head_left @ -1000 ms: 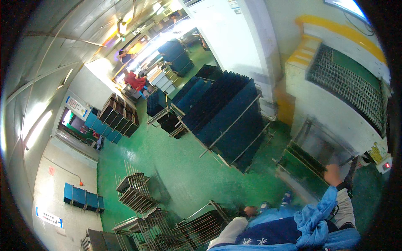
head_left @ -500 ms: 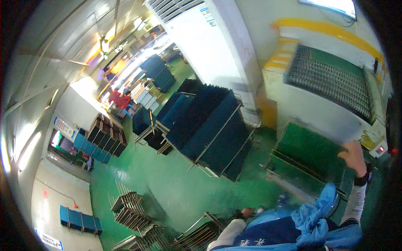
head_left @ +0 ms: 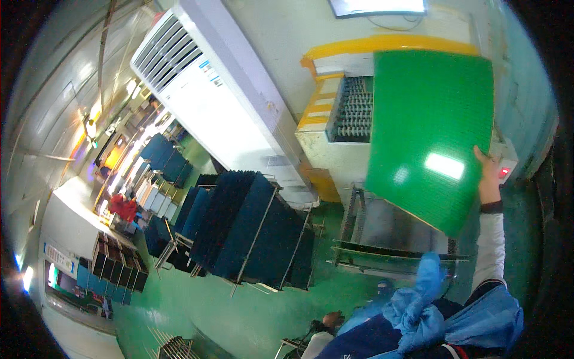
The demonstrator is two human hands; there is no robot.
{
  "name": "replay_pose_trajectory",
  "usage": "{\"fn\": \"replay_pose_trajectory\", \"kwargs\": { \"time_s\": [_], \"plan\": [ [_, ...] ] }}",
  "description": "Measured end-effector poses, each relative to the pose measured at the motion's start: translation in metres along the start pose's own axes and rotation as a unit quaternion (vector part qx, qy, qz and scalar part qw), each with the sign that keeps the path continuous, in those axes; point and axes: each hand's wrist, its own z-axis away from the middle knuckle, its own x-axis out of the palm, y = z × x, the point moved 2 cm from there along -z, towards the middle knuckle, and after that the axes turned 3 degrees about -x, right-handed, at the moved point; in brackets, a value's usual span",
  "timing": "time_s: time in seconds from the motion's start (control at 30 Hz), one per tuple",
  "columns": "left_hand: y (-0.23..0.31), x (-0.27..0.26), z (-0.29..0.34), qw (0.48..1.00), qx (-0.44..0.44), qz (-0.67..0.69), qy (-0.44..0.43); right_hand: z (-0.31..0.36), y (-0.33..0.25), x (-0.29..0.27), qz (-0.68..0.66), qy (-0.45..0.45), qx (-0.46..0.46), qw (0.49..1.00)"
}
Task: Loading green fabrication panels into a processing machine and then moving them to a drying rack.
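Observation:
My right hand (head_left: pixel 489 176) grips a large, glossy green panel (head_left: pixel 430 137) by its right edge, thumb on the near face. Fine grid marks cover the panel, and it tilts upright in front of the machine, hiding much of the roller bed (head_left: pixel 353 110). Below it stands a metal rack (head_left: pixel 394 254) with a slotted side. Low in the view, my left hand (head_left: pixel 332 319) is small and dark beside my blue apron; its fingers are too unclear to read.
Left of the machine rises a tall white air conditioner (head_left: pixel 221 113). A rack of dark blue panels (head_left: pixel 239 233) stands on the green floor (head_left: pixel 233 317). Bare wire racks (head_left: pixel 173 347) sit at the lower edge. A person in red (head_left: pixel 122 208) is far off left.
My right hand has taken the green panel from the low rack and raised it before the roller bed. My view has turned right, so the surroundings sit further left.

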Motion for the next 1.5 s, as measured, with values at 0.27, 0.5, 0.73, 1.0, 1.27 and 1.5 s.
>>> {"fn": "replay_pose_trajectory", "kwargs": {
  "time_s": [0.27, 0.5, 0.73, 1.0, 1.27, 1.5],
  "plan": [
    [0.070, -0.059, 0.000, 0.993, -0.059, 0.087, -0.049, 0.015, 0.045, 0.008, 0.268, -0.108, -0.227, 0.930],
    [0.382, -0.227, -0.042, 0.934, 0.247, 0.167, 0.197, 0.002, 0.110, 0.042, 0.278, -0.129, -0.238, 0.921],
    [0.448, -0.246, -0.066, 0.920, 0.264, 0.125, 0.262, -0.028, 0.169, 0.062, 0.283, -0.085, -0.156, 0.942],
    [0.461, -0.255, -0.085, 0.924, 0.251, 0.115, 0.266, -0.050, 0.206, 0.078, -0.282, -0.066, 0.366, 0.884],
    [0.480, -0.257, -0.092, 0.926, 0.248, 0.103, 0.267, -0.044, 0.209, 0.087, -0.212, -0.184, 0.444, 0.851],
    [0.508, -0.273, -0.102, 0.924, 0.250, 0.082, 0.276, -0.056, 0.219, 0.092, -0.234, -0.163, 0.418, 0.862]
  ]
}}
